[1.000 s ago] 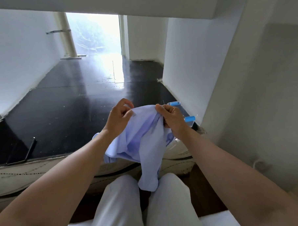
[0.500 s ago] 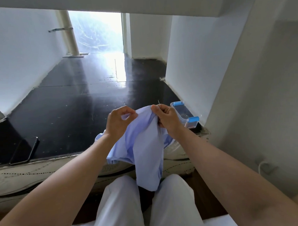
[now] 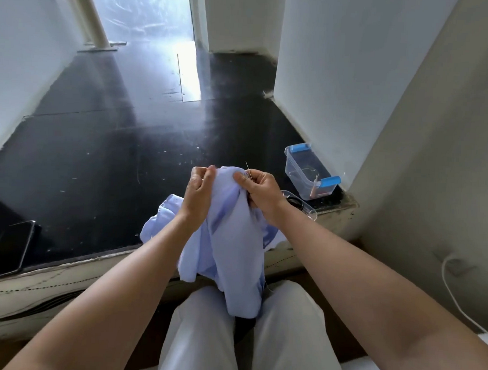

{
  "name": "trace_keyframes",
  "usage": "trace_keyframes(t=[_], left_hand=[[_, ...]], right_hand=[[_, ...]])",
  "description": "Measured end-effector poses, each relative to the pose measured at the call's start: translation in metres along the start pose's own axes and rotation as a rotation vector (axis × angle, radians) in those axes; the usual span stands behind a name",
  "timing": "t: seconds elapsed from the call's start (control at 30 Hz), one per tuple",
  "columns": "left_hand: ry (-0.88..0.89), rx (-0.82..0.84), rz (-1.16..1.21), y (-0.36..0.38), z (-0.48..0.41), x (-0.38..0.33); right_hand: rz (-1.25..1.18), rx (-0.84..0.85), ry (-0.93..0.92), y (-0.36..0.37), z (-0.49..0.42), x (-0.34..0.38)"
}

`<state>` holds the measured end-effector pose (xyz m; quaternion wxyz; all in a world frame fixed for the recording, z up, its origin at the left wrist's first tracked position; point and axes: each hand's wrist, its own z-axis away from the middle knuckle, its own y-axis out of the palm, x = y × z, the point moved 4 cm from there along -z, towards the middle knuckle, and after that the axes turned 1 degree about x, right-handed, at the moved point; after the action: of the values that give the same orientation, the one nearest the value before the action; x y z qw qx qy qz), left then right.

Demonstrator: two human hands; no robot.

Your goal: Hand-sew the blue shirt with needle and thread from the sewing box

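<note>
The blue shirt (image 3: 229, 240) hangs bunched between both hands above my knees, its lower end draping between my legs. My left hand (image 3: 199, 190) pinches the shirt's top fold with curled fingers. My right hand (image 3: 258, 189) grips the cloth on the other side and pinches a thin needle (image 3: 247, 166), whose tip sticks up above the fingers. A fine thread (image 3: 267, 285) trails down near the shirt's lower right edge. The clear sewing box (image 3: 310, 171) with blue clips stands open on the dark surface to the right.
The box's clear lid (image 3: 306, 208) lies just behind my right wrist with a dark item on it. A black phone (image 3: 9, 248) lies at the left on the dark tabletop (image 3: 112, 165). White walls close in on the right, where a white cable (image 3: 453, 292) hangs.
My head tilted down, so the view dropped and shows the sewing box in full. Both hands stay on the shirt's top fold, with the needle still upright in the right hand.
</note>
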<state>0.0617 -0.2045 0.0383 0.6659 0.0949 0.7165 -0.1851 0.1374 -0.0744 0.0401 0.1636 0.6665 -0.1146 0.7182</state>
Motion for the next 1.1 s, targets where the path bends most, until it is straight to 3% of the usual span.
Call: trace_keyframes(t=[0.13, 0.2, 0.33, 0.53, 0.87, 1.1], left_hand=[[0.031, 0.303, -0.398, 0.013, -0.019, 0.015], [0.024, 0.31, -0.49, 0.016, -0.032, 0.029], [-0.07, 0.199, -0.343, 0.025, -0.048, 0.048], [-0.199, 0.205, -0.245, 0.047, -0.049, 0.073], [-0.317, 0.054, -0.143, 0.064, -0.059, 0.097], [-0.315, -0.003, -0.089, 0.055, -0.07, 0.113]], right_hand=[[0.041, -0.049, 0.045, -0.01, -0.021, -0.009], [0.07, -0.054, 0.092, -0.015, -0.026, -0.016], [0.038, -0.102, 0.199, -0.032, -0.031, -0.032], [0.11, -0.147, 0.352, -0.058, -0.028, -0.053], [0.237, -0.613, 0.736, -0.146, -0.007, -0.14], [0.17, -0.523, 0.96, -0.145, -0.012, -0.177]])
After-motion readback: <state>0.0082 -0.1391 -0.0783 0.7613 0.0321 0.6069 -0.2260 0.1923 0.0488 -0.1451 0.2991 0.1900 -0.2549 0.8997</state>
